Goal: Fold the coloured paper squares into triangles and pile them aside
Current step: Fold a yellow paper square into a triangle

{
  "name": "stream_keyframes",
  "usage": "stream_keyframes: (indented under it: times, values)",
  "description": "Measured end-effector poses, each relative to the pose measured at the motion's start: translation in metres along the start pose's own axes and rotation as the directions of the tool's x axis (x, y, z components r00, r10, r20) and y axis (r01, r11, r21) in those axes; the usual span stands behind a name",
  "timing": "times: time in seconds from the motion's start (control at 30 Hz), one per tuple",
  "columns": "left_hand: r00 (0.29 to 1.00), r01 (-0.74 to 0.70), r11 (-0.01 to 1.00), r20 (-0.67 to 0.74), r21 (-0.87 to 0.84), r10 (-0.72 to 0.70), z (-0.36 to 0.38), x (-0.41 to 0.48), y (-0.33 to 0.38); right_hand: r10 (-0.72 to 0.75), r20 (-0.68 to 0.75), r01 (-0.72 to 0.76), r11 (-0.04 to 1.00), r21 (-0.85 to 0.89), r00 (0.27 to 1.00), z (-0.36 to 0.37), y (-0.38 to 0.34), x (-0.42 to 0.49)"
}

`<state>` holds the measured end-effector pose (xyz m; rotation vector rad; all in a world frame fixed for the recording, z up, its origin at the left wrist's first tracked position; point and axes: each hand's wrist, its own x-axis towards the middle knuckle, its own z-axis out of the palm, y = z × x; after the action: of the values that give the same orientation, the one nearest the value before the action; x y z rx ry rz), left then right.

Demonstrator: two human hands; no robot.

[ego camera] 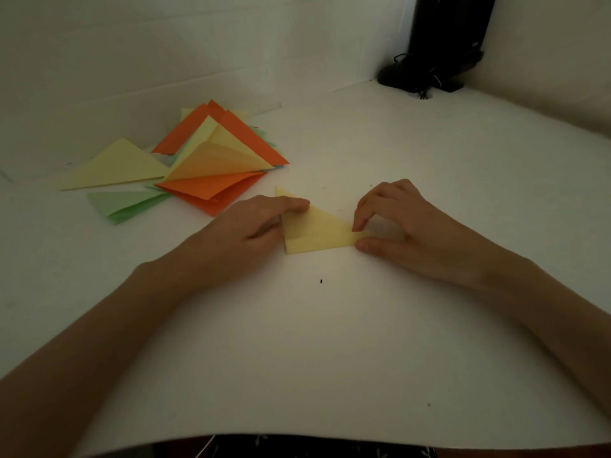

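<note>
A yellow paper triangle (315,231) lies folded on the white table (330,342) in front of me. My left hand (244,229) rests flat on its left part, fingers straight and pressing it down. My right hand (396,226) pinches the triangle's right tip between thumb and fingertips. To the far left lies a loose pile of folded triangles (211,160) in orange, yellow and green, some partly sprung open.
A black stand with cables (436,61) fills the far right corner. White walls close the table at the back and right. A single pale yellow triangle (115,166) lies left of the pile.
</note>
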<state>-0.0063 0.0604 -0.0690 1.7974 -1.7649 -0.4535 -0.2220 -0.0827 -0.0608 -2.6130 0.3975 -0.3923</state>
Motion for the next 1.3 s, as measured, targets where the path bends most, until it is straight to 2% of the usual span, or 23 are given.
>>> stream_keyframes:
  times: [0.1,0.17,0.3,0.5,0.6,0.7,0.77,0.83,0.9,1.0,1.1,1.2,1.3]
  values:
    - [0.999,0.042,0.997,-0.017,-0.07,-0.043,-0.002,0.0,0.003,-0.036,0.064,0.034,0.999,0.026,0.997,-0.005,-0.002,-0.003]
    - [0.998,0.055,0.998,0.017,-0.028,-0.054,-0.002,0.0,0.005,-0.034,0.092,0.028,0.997,0.068,0.995,-0.012,-0.005,-0.004]
    - [0.999,-0.032,0.987,0.042,0.158,0.026,0.002,0.001,0.008,-0.031,0.044,0.029,0.999,0.042,0.999,-0.014,-0.001,-0.003]
    - [0.998,-0.036,0.987,0.051,0.156,0.028,0.002,0.001,0.006,-0.001,-0.005,0.001,0.999,0.05,1.0,-0.008,0.004,0.0]
    - [0.998,-0.026,0.988,0.054,0.152,0.018,0.002,0.001,0.006,-0.087,-0.017,0.086,0.995,-0.046,0.996,-0.001,0.004,0.005]
    - [0.998,-0.034,0.991,0.051,0.13,0.027,0.003,0.001,0.005,-0.213,-0.052,0.197,0.956,-0.215,0.976,0.002,0.002,0.007]
    - [1.0,-0.023,0.991,0.019,0.13,0.02,0.001,0.0,0.008,-0.246,-0.091,0.213,0.938,-0.274,0.965,0.002,0.0,0.006]
    - [0.997,-0.059,0.985,-0.04,0.165,0.066,0.001,-0.002,0.011,-0.187,-0.155,0.15,0.963,-0.222,0.97,0.002,-0.003,0.005]
    - [0.976,-0.169,0.956,-0.096,0.238,0.197,0.001,-0.002,0.013,-0.054,-0.197,0.036,0.995,-0.097,0.979,0.003,-0.003,0.005]
    - [0.96,-0.241,0.921,-0.061,0.305,0.272,0.001,-0.001,0.012,0.063,-0.225,-0.079,0.995,-0.062,0.972,0.006,0.003,0.006]
    - [0.959,-0.274,0.902,0.024,0.332,0.282,0.002,0.0,0.005,-0.014,-0.263,-0.037,0.982,-0.185,0.965,0.003,0.01,0.007]
    - [0.978,-0.206,0.946,0.067,0.249,0.195,0.004,0.0,0.0,-0.185,-0.19,0.119,0.942,-0.314,0.964,-0.002,0.014,0.01]
    - [0.981,-0.19,0.965,0.071,0.18,0.18,0.004,0.0,-0.004,-0.274,-0.086,0.242,0.931,-0.273,0.958,-0.007,0.016,0.005]
